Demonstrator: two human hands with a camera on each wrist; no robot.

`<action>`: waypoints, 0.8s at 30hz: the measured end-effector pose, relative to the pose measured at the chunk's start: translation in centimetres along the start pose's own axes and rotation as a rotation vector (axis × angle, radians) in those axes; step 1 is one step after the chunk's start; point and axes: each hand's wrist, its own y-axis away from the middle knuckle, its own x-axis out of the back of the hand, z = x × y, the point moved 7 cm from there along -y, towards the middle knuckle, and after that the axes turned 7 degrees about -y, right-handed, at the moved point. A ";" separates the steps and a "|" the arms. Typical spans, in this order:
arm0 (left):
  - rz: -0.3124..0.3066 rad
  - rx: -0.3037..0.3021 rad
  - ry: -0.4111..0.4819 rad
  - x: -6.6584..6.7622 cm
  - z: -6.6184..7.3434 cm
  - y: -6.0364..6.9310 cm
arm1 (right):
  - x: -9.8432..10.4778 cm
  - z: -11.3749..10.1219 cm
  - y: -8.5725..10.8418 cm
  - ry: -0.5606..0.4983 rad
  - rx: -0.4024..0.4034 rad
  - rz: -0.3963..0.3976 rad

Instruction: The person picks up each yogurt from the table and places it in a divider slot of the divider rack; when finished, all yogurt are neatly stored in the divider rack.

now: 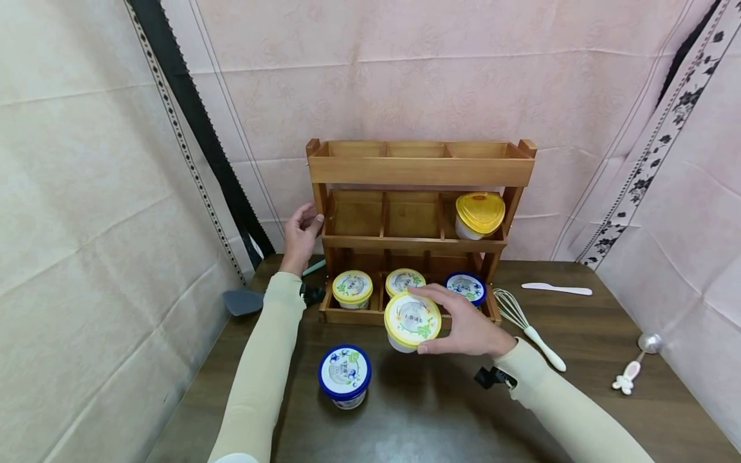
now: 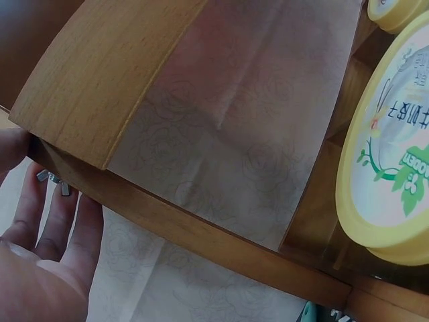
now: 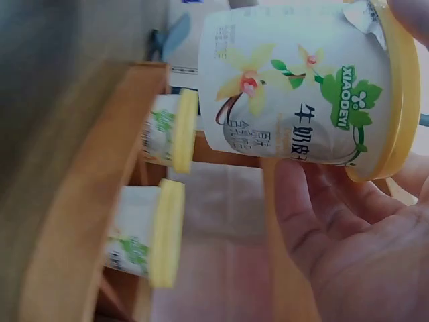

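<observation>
My right hand [image 1: 466, 323] holds a yogurt cup [image 1: 413, 321] with a yellow lid, thumb and fingers around it, in front of the wooden rack [image 1: 422, 172]. In the right wrist view the same yogurt cup [image 3: 295, 84] shows its printed white side. My left hand [image 1: 301, 235] grips the rack's left upright; in the left wrist view its thumb lies on one side and its fingers [image 2: 87, 228] on the other. Two yellow-lidded cups [image 1: 352, 289] and a blue-lidded cup [image 1: 466, 287] stand in the bottom tier. Another blue-lidded cup [image 1: 345, 376] stands on the table.
A yellow-lidded tub [image 1: 480, 214] sits tilted in the middle tier's right compartment. To the right lie a whisk [image 1: 529, 329], a white knife [image 1: 557, 289] and a small white-handled utensil [image 1: 637, 365]. A grey-blue spatula head [image 1: 243, 301] lies left of the rack. Patterned cloth hangs behind.
</observation>
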 end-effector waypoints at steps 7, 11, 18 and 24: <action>0.015 -0.025 -0.011 0.1 -0.1 -0.1 | 2.8 -2.0 -1.3 -0.004 0.057 0.090; 0.022 -0.037 -0.026 0.1 -0.2 -0.2 | 4.4 -3.0 -2.0 0.010 0.086 0.152; 0.016 -0.024 -0.024 0.1 -0.3 -0.1 | 6.7 -4.6 -3.1 0.029 0.118 0.255; 0.012 -0.005 -0.014 0.1 -0.2 -0.1 | 8.3 -5.3 -4.0 0.079 0.115 0.330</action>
